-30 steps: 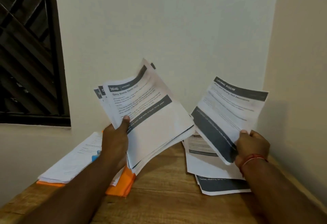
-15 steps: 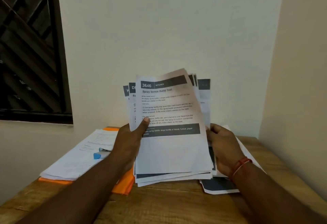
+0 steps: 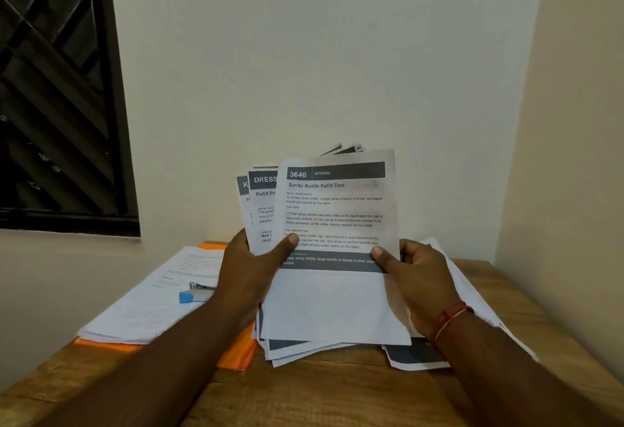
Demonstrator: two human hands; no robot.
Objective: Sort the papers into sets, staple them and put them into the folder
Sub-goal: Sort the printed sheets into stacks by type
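Desk corner, mid-sort: both hands are back on the stack (image 3: 334, 298). A sec ago my R hand (image 3: 418, 281) held a lone "Living Room" sheet out to the right, well apart. Half a sec ago it was back at the stack's right edge w/ nothing in it. Now it grips that edge, thumb on the front, fingers (image 3: 410, 252) curled round behind. My L hand (image 3: 250, 271) clamps the left side, thumb pressed on the top sheet (image 3: 337, 203), fingers hidden behind the paper. The stack stands upright and fanned in front of me. The top sheet reads "3646 Kitchen, Spray Bottle Refill Test", w/ a "Dress…" header peeking out left. My read is that one sheet has been dealt off, prob. onto the loose sheets (image 3: 472, 305) lying right of the stack, and the Kitchen sheet is next to be placed. Nothing in hand looks stapled yet, so it's early going. Left of the stack, the orange folder (image 3: 236, 355) lies flat under a pile (image 3: 148, 312) of papers, w/ the blue stapler (image 3: 194, 292) on top. That pile must come off before anything gets filed. A dark window (image 3: 50, 89) sits far left. The desk (image 3: 320, 396) in front of the stack carries nothing but my forearms.
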